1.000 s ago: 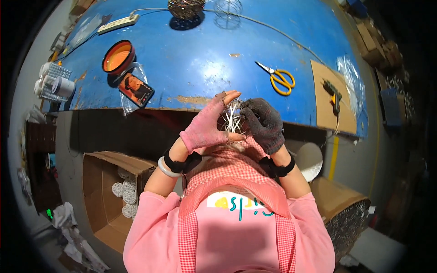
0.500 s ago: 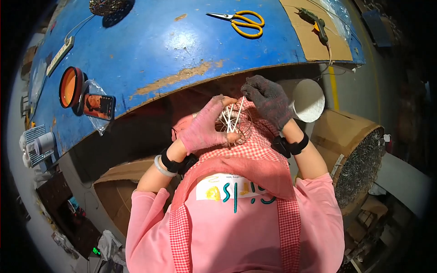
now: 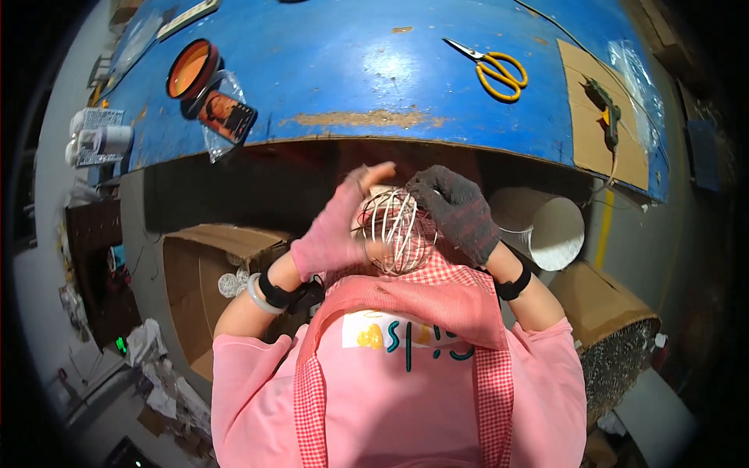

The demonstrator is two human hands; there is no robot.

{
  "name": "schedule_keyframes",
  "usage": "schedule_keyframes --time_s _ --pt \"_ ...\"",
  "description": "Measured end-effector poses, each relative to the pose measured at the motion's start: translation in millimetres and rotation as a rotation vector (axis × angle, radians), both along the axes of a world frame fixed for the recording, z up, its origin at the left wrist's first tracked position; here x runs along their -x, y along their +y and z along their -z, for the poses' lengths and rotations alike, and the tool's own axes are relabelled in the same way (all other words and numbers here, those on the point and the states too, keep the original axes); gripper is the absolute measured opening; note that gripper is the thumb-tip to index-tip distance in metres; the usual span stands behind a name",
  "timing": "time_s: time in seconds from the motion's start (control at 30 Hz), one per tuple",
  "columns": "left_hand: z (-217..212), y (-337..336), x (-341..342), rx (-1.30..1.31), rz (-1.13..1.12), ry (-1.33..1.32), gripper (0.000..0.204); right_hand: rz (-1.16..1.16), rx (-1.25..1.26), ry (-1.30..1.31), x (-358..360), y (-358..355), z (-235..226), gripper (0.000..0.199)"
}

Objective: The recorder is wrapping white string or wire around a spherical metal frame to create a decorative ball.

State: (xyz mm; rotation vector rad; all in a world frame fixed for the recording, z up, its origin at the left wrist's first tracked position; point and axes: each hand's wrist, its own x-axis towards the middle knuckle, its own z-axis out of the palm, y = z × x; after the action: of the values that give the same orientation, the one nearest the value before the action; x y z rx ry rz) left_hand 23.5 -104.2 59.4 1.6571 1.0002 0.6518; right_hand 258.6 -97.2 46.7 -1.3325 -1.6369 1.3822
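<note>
In front of my chest is a round open cage [image 3: 396,232] of white and dark wire-like strands. My left hand [image 3: 331,234], in a pink glove with bare fingertips, cups its left side. The thumb lies along the near part of the ball, the upper fingers stretch past its far edge, and motion blurs them. On the opposite side my right hand [image 3: 459,214], in a dark grey glove, bends its fingers closed at the upper right rim. Its fingertips pinch there, partly hiding the strands. Below the ball lies my red checked apron [image 3: 445,273].
Scissors with yellow handles [image 3: 499,76] lie on the blue table [image 3: 343,86]. To their right a glue gun [image 3: 607,117] rests on cardboard. A phone [image 3: 227,115] leans by a round orange-and-black container [image 3: 192,70]. Cardboard boxes [image 3: 203,288] and a white cylinder [image 3: 558,234] stand below.
The view has shifted, so the table items appear farther right. My left fingers have spread wider around the wire ball, whose curved strands now show more. My right hand stays at its rim.
</note>
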Motion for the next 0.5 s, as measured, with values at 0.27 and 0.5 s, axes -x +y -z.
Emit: schedule_keyframes --time_s 0.27,0.5 --pt "-7.5 -1.2 -9.6 0.173 0.067 0.059 0.079 -0.14 -0.369 -0.086 -5.6 6.7 -30.5 0.014" --pt "25.5 31.0 -12.7 -0.183 0.27 -0.024 0.094 0.07 -0.14 0.005 -44.8 43.8 6.7 0.016"
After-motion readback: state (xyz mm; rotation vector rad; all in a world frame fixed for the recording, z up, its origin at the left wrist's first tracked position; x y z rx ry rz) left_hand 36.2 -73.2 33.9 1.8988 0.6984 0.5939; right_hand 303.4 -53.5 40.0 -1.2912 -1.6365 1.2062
